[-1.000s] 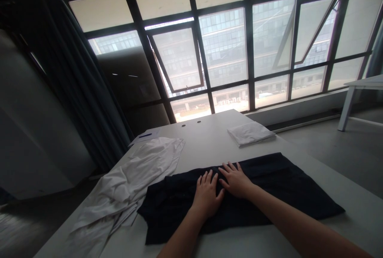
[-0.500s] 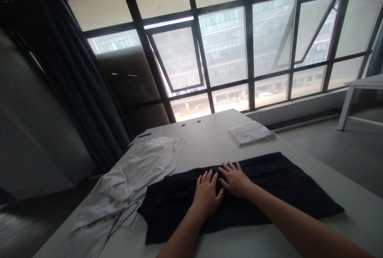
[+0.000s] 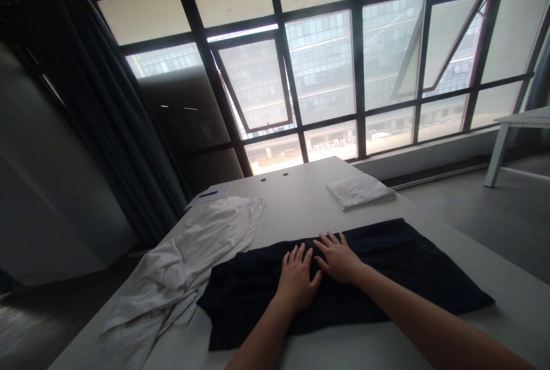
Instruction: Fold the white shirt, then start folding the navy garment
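A dark navy garment (image 3: 412, 272), folded into a long flat shape, lies across the near part of the white table (image 3: 296, 204). Resting flat on its middle is my left hand (image 3: 298, 278), fingers spread and palm down. My right hand (image 3: 339, 258) lies just to the right, also palm down with its fingers apart, touching the cloth near its far edge. The two thumbs are close to each other. Neither hand grips the fabric. What kind of garment it is, I cannot tell.
A rumpled white cloth (image 3: 206, 238) spreads along the table's left side. Toward the far right edge sits a folded white cloth (image 3: 358, 191). A pen (image 3: 208, 194) lies on paper at the far left. Another white table (image 3: 522, 121) stands at right, with windows behind.
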`<state>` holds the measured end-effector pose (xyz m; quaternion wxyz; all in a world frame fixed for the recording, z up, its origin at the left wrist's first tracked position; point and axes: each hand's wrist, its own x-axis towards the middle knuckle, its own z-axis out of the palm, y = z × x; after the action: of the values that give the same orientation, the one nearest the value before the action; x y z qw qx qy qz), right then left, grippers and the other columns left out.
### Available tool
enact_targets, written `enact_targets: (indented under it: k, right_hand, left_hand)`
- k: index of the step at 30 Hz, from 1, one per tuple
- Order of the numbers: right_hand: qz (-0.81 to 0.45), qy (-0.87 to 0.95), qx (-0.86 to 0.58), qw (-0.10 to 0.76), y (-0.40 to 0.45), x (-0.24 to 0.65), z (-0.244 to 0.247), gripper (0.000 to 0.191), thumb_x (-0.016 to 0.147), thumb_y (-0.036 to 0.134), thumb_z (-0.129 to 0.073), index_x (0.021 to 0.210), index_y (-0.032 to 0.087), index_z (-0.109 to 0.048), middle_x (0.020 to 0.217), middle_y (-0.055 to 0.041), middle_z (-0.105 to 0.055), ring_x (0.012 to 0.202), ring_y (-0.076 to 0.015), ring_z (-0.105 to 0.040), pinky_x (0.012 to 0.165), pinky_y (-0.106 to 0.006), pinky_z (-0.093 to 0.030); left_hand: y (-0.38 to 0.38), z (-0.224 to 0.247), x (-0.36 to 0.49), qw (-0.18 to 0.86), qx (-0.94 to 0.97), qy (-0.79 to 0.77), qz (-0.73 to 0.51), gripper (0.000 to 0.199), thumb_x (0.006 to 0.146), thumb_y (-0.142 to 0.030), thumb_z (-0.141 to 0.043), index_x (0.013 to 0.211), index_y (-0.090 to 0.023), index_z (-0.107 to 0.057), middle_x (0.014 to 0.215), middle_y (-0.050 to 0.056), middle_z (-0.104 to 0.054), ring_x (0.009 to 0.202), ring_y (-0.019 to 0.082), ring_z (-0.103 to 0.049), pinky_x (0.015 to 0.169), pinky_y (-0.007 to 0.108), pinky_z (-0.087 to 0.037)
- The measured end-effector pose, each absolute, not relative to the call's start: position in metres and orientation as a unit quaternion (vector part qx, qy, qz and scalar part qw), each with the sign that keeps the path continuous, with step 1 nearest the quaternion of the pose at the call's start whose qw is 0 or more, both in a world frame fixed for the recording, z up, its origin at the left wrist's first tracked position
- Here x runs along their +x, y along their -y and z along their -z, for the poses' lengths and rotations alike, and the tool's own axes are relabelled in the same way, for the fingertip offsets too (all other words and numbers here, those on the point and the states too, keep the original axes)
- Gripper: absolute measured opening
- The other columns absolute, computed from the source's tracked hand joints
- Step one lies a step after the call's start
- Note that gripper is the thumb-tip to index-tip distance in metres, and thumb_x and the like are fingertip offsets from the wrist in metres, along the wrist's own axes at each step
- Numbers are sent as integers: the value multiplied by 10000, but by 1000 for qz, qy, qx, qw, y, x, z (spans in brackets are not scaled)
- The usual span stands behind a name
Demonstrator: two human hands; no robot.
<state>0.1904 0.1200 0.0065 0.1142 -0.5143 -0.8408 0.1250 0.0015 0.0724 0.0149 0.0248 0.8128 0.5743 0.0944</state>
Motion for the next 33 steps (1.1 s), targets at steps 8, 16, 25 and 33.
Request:
enact_targets:
  k: [8,16,25,33]
  right_hand:
    - [-126,841,-515,110,-120,190,-7,683,992,595,-325,1565,236,-415,1670,-138,-307,1546,-388,-195,1210,-641,-34]
    - [-121,840,-516,113,-120,190,-7,676,996,596,-316,1563,243,-416,1669,-132,-314,1544,-380,-205,1214,-631,-40]
    - [-131,838,-520,99,-119,190,-9,691,992,612,-304,1574,252,-396,1680,-120,-289,1554,-371,-176,1216,-619,-13]
    - [-129,841,-515,104,-119,190,-10,679,995,593,-318,1571,245,-402,1674,-131,-302,1551,-373,-185,1214,-626,-21]
  left_hand:
    - [-73,-15,1,24,812,-575,-93,680,991,-619,-382,1553,-241,-443,1640,87,-364,1518,316,-286,1241,519,-193]
    - [-73,-15,1,21,811,-577,-89,679,992,-620,-385,1553,-243,-441,1644,83,-357,1521,309,-281,1244,511,-192]
    - [-71,-18,3,21,811,-580,-76,683,992,-618,-382,1560,-242,-430,1653,74,-340,1526,314,-267,1246,503,-189]
    - [-72,-17,2,18,811,-579,-75,689,988,-620,-387,1564,-243,-422,1655,75,-337,1525,314,-265,1246,499,-186]
